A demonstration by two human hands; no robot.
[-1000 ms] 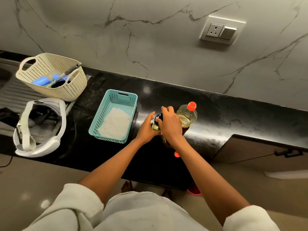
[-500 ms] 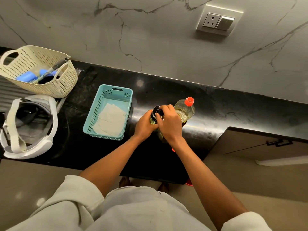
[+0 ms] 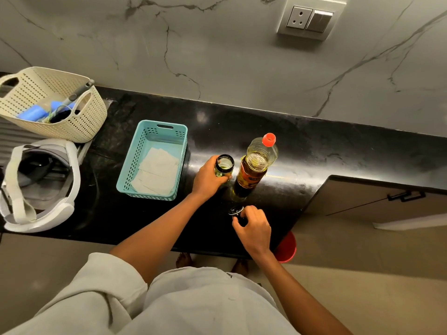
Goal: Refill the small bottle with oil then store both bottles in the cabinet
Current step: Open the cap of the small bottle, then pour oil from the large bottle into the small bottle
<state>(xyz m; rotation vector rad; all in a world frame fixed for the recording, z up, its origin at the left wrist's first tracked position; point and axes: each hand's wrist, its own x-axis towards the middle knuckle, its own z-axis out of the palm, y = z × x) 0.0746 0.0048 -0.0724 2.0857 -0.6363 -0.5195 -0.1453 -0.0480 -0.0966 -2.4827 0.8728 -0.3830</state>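
Left hand (image 3: 208, 178) is gripping the uncapped small bottle (image 3: 224, 166) upright; right hand (image 3: 254, 229), fingers curled, is pinching its black cap (image 3: 235, 211) on the counter (image 3: 314, 153).

Right hand (image 3: 254, 229) no longer on top of the small bottle (image 3: 223, 166); now drawn back toward the counter's front edge, well apart from the bottle, fingers curled around a dark cap (image 3: 235, 211) at or just above the black counter (image 3: 314, 151). Small bottle's mouth now uncovered, open rim showing, where a second ago the right hand covered it. Left hand (image 3: 209, 178) now alone on the small bottle, wrapped around its side. Large oil bottle (image 3: 257, 165), earlier partly hidden behind the right hand, now fully in sight.
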